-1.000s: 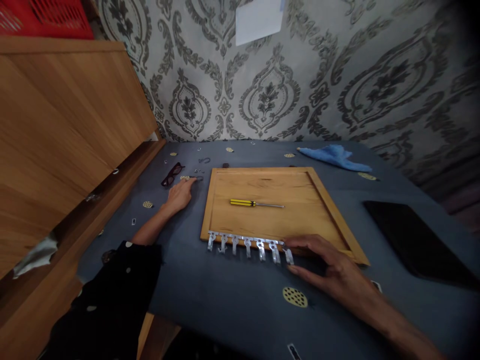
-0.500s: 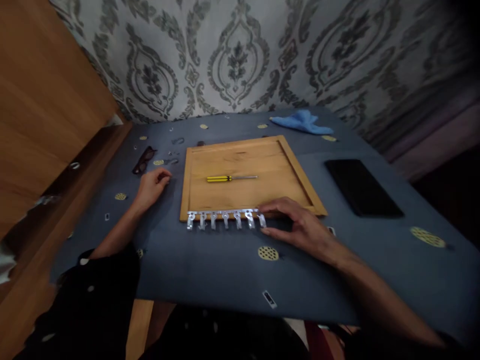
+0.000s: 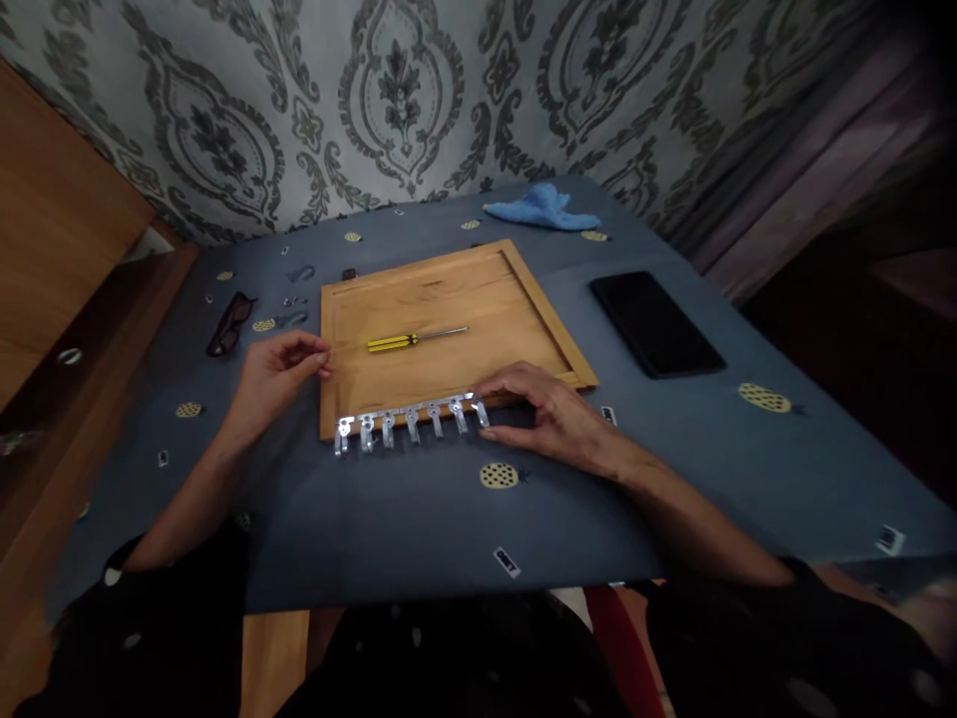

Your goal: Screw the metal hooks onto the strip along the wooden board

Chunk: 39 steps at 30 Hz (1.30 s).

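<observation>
A metal hook rail (image 3: 412, 423) with several hooks lies along the near edge of a framed wooden board (image 3: 441, 289). My right hand (image 3: 557, 414) has its thumb and fingers about the rail's right end. My left hand (image 3: 280, 379) is at the board's left edge, its thumb and fingertips pinched together. Whatever may be between those fingertips is too small to make out. On the board rests a screwdriver (image 3: 393, 343) with a yellow and black handle, its shaft pointing right.
Sunglasses (image 3: 231, 324) lie left of the board, near small metal pieces (image 3: 294, 301). A black tablet-like slab (image 3: 656, 324) lies to the right. At the back is a blue cloth (image 3: 544, 207). A patterned cloth (image 3: 499, 476) covers the table, with a patterned curtain (image 3: 404, 100) behind.
My left hand has moved right, to the board's left edge. My right hand stays at the rail's right end. The view has shifted, so everything sits further left.
</observation>
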Motion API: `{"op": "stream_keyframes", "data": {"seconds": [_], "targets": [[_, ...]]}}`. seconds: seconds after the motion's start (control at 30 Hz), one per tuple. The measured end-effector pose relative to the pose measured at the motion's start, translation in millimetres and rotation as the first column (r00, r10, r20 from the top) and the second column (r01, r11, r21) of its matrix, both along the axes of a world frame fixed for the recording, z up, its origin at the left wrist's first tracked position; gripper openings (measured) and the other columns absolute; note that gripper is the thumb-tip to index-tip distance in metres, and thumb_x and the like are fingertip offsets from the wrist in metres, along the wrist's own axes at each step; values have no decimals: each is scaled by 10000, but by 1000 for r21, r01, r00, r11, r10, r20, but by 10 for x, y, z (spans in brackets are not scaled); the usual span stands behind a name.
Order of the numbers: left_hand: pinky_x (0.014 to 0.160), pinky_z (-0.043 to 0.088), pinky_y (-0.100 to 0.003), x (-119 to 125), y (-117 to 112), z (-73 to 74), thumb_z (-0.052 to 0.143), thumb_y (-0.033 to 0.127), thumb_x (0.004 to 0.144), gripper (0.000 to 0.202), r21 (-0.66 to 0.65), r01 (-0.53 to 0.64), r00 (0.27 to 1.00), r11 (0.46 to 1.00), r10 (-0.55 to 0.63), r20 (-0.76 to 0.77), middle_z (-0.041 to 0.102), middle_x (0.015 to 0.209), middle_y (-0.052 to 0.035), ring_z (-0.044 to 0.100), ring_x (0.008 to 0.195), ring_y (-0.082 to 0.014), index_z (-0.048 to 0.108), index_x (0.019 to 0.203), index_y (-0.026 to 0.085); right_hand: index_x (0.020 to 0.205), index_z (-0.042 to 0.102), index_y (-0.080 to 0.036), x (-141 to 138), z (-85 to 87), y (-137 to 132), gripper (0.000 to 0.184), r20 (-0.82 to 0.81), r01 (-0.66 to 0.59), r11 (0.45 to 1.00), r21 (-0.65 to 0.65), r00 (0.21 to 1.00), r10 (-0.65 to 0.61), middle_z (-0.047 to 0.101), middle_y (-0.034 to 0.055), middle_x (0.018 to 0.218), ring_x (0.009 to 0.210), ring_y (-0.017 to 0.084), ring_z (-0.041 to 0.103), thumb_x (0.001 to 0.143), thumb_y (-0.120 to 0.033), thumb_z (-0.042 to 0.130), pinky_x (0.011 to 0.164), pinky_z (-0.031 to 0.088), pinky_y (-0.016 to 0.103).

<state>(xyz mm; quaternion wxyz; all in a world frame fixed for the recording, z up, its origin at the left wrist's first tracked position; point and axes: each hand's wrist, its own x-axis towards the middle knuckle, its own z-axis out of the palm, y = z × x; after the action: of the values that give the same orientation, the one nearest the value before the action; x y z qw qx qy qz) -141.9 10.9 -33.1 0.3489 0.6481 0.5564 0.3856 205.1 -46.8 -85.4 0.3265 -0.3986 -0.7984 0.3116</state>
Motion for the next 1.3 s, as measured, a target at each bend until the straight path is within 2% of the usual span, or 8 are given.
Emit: {"op": "stream_keyframes", "data": {"seconds": [0.13, 0.33, 0.5, 0.67, 0.8, 1.03, 1.3], "targets": [[651, 581, -272, 217, -67, 86, 734, 334, 687, 226, -42, 90, 996, 995, -89, 23, 688, 689, -9, 664, 625, -136, 663, 808, 157, 1110, 663, -235, 0, -4, 2, 331, 13, -10, 1000, 3, 1000, 10, 713, 59, 1087, 1041, 224, 665, 845, -413, 748, 934, 533, 439], [516, 452, -179, 582, -142, 169, 733, 289, 690, 167, -70, 232, 973, 970, -230, 32, 633, 659, 8, 567, 588, -84, 680, 771, 153, 1134, 658, -210, 2, -20, -8, 367, 12, 0, 1000, 18, 1000, 0, 707, 77, 1104, 1046, 232, 669, 845, -417, 754, 915, 547, 426], [556, 428, -171, 861, -138, 190, 719, 264, 727, 143, -63, 388, 920, 919, -383, 82, 594, 666, 31, 512, 588, -57, 642, 758, 147, 1170, 636, -215, -1, -2, -27, 408, 13, 22, 1000, -6, 1000, -22, 705, 75, 1139, 1082, 240, 668, 826, -372, 789, 961, 541, 443], [602, 443, -175, 1062, -132, 173, 681, 217, 746, 110, -94, 495, 867, 864, -483, 125, 611, 718, 20, 552, 644, -66, 634, 803, 136, 1195, 616, -224, -9, 15, -41, 440, 6, 30, 999, -43, 1000, -30, 688, 87, 1178, 1113, 254, 672, 825, -386, 790, 1000, 531, 470], [597, 447, -188, 1170, -135, 140, 659, 240, 780, 110, -165, 574, 819, 802, -559, 128, 632, 711, 13, 577, 641, -83, 630, 819, 142, 1222, 604, -229, -5, 6, -50, 465, 24, 47, 998, -44, 999, -46, 689, 87, 1176, 1108, 257, 674, 823, -382, 788, 991, 534, 471], [610, 426, -201, 1256, -100, 4, 605, 173, 815, 64, -121, 600, 788, 790, -611, -77, 655, 724, 12, 579, 663, -100, 661, 834, 150, 1225, 593, -240, -5, 55, -65, 453, 59, 40, 999, -26, 998, -38, 700, 77, 1164, 1099, 269, 671, 825, -329, 786, 951, 544, 472], [597, 392, -185, 1268, -60, -31, 637, 124, 845, 52, -122, 654, 732, 746, -666, -144, 646, 705, 44, 563, 624, -73, 659, 807, 152, 1247, 595, -272, -10, 80, -90, 457, 79, 49, 999, -19, 996, -47, 699, 72, 1173, 1097, 296, 663, 831, -345, 770, 949, 544, 502]]}}
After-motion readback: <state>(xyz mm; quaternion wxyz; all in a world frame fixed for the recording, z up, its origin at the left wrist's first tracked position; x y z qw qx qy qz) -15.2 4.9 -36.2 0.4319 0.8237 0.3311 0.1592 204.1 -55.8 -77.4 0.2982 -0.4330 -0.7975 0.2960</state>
